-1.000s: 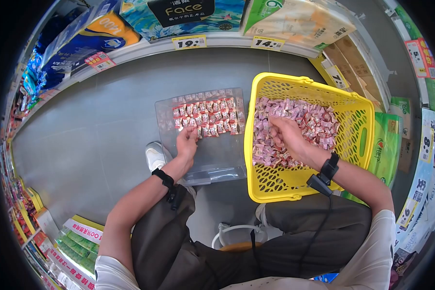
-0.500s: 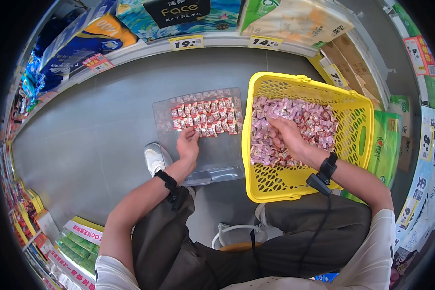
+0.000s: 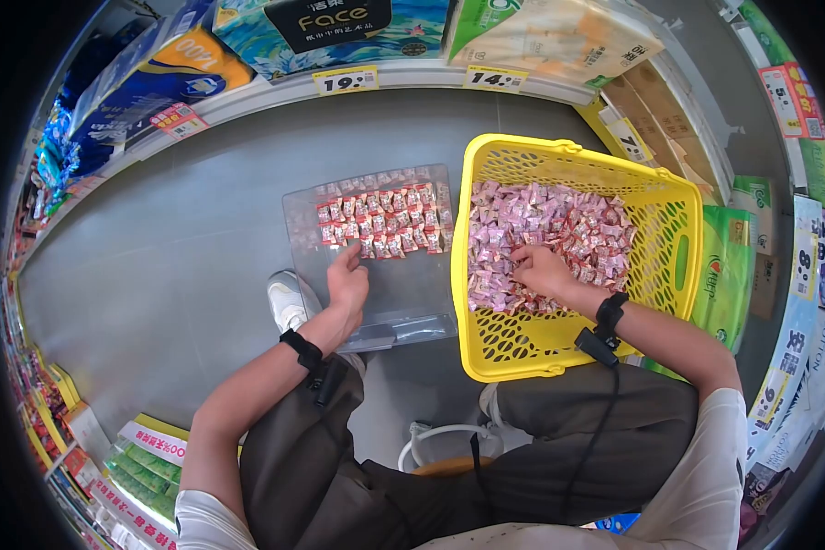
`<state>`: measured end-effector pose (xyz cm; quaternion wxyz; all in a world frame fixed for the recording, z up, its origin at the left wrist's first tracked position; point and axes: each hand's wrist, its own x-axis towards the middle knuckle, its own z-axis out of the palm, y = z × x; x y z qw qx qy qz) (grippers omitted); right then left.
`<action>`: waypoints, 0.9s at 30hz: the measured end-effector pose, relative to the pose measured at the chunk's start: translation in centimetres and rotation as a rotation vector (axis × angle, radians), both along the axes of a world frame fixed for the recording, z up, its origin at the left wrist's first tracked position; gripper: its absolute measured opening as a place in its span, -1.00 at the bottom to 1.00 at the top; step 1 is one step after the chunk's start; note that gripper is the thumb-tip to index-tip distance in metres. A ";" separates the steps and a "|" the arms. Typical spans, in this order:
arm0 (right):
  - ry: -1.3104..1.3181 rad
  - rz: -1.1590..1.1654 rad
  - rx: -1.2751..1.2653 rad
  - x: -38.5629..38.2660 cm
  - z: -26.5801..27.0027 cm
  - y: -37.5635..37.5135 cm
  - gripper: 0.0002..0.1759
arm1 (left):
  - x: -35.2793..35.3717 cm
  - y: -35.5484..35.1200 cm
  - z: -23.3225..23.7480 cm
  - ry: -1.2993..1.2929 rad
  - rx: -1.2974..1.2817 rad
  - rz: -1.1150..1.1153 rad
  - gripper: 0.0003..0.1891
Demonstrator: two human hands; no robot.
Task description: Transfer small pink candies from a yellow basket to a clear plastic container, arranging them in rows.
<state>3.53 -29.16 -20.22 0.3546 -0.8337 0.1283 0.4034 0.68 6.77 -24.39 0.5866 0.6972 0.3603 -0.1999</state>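
Note:
A clear plastic bin (image 3: 390, 298) lies on the floor, with small red-and-white wrapped candies (image 3: 390, 220) in neat rows inside. My left hand (image 3: 346, 282) is over it, index finger reaching to the end of the nearest row, the other fingers curled; whatever they hold is hidden. To the right stands a yellow perforated basket (image 3: 513, 357) containing a heap of pink wrapped candies (image 3: 504, 211) and red wrapped candies (image 3: 605, 238). Inside the basket, my right hand (image 3: 545, 272) has its fingertips pinched together at the pink candies. Black straps circle both wrists.
Tissue packs (image 3: 330, 32) line the shelf ahead, above price tags (image 3: 346, 81). Green packs (image 3: 724, 275) and cartons (image 3: 655, 115) crowd the basket's right side. My shoe (image 3: 289, 301) is beside the bin's left edge. A white-rimmed container (image 3: 449, 445) sits between my legs.
My right hand has drawn back and lower within the heap, its fingers now pinched. The left hand has shifted slightly left along the row, its index finger more extended. The view has shifted a little.

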 end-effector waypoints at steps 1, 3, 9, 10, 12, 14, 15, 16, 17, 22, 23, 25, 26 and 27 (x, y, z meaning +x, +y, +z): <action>-0.009 0.058 -0.039 -0.3 0.0 -0.3 -0.56 | 0.0 0.0 0.0 -0.001 0.000 0.001 -0.40; -0.017 0.117 -0.077 -0.4 0.7 -0.1 -0.53 | 0.0 0.0 0.0 -0.028 0.000 -0.027 -0.39; -0.127 0.390 -0.178 -0.3 1.5 -0.4 -0.61 | 0.2 -0.1 0.0 0.010 -0.022 -0.019 -0.38; -0.137 0.406 -0.186 -0.5 1.7 -0.3 -0.64 | 0.2 -0.1 0.1 0.010 -0.022 -0.020 -0.38; -0.149 0.421 -0.194 -0.5 2.1 0.0 -0.67 | 0.2 0.0 0.1 0.013 -0.007 -0.030 -0.37; -0.175 0.478 -0.227 -0.6 2.2 0.2 -0.63 | 0.1 0.0 0.1 0.017 -0.002 -0.026 -0.37; -0.175 0.478 -0.227 -0.6 2.1 0.2 -0.63 | 0.1 0.0 0.1 0.021 0.004 -0.021 -0.37; -0.143 0.514 -0.235 -0.6 1.9 0.2 -0.62 | 0.1 0.0 0.1 0.021 0.005 -0.021 -0.37; -0.111 0.551 -0.244 -0.6 2.0 0.3 -0.61 | 0.1 0.0 0.2 0.019 0.015 -0.020 -0.38; -0.137 0.639 -0.254 -0.7 2.1 0.6 -0.63 | 0.0 0.2 -0.5 -0.025 0.049 -0.009 -0.45; -0.100 0.648 -0.274 -0.6 2.1 0.8 -0.60 | 0.2 0.3 -0.6 -0.028 0.028 0.026 -0.53; -0.054 0.552 -0.202 -0.2 2.0 0.9 -0.59 | 0.3 0.3 -0.8 -0.030 0.006 0.061 -0.60; -0.006 0.454 -0.131 0.0 1.9 1.0 -0.57 | 0.8 -0.2 1.0 -0.028 -0.094 0.145 -0.68; -0.006 0.455 -0.131 0.4 2.4 1.4 -0.57 | 1.2 -0.5 2.4 -0.025 -0.194 0.229 -0.77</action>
